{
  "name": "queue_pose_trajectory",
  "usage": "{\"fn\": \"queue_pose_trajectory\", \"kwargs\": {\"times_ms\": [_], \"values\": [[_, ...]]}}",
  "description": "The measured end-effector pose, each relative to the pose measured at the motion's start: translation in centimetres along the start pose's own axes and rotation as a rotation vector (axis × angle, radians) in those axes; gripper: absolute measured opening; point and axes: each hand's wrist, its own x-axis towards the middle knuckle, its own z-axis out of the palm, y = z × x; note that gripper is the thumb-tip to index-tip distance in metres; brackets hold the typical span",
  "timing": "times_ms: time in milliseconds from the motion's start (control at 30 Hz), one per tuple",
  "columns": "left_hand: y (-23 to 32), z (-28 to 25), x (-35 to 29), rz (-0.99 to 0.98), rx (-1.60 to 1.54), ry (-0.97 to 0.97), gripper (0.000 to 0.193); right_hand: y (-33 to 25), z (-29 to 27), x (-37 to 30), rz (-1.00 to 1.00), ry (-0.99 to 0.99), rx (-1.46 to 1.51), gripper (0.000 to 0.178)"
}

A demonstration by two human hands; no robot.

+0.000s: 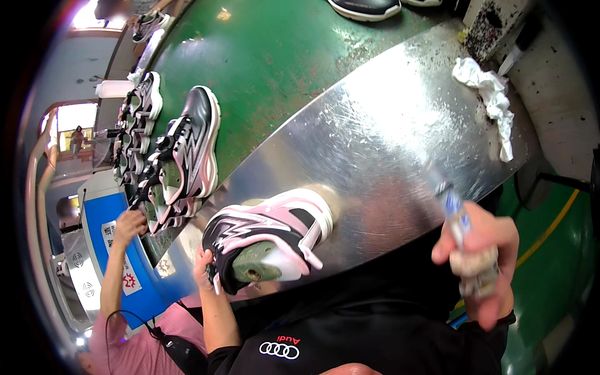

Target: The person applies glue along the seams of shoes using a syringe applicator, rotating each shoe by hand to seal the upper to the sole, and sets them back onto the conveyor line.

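My left hand (pixel 204 270) is closed on the heel end of a pink, black and white sports shoe (pixel 275 226). The shoe lies tilted on the metal tabletop (pixel 350 156), its opening toward me and a green last (pixel 255 262) inside it. Off to the right, above the table's near edge, my right hand (pixel 481 259) wraps round a slim clear tube with a blue-and-white label (pixel 455 212). The tube's tip points up and left, apart from the shoe. Motion blurs the tube and fingers, so its exact kind is unclear.
Several similar shoes (pixel 194 147) stand in a row on a green surface (pixel 269 75) at the left. A co-worker's hand (pixel 130 225) reaches to them beside a blue machine (pixel 115 250). Crumpled white tissue (pixel 490 100) lies at the far right. A black shoe (pixel 365 7) sits at the top.
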Motion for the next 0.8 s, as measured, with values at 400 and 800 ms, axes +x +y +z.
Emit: {"fn": "queue_pose_trajectory", "kwargs": {"times_ms": [400, 800], "values": [[-1.9, 5.7, -4.6, -0.317, -0.119, -0.252, 0.059, 2.0, -3.8, 0.7, 0.096, 0.035, -0.686, 0.054], [-1.8, 21.1, 10.0, 0.006, -0.159, -0.531, 0.046, 2.2, -2.0, 2.9, -0.018, -0.068, -0.975, 0.051]]}}
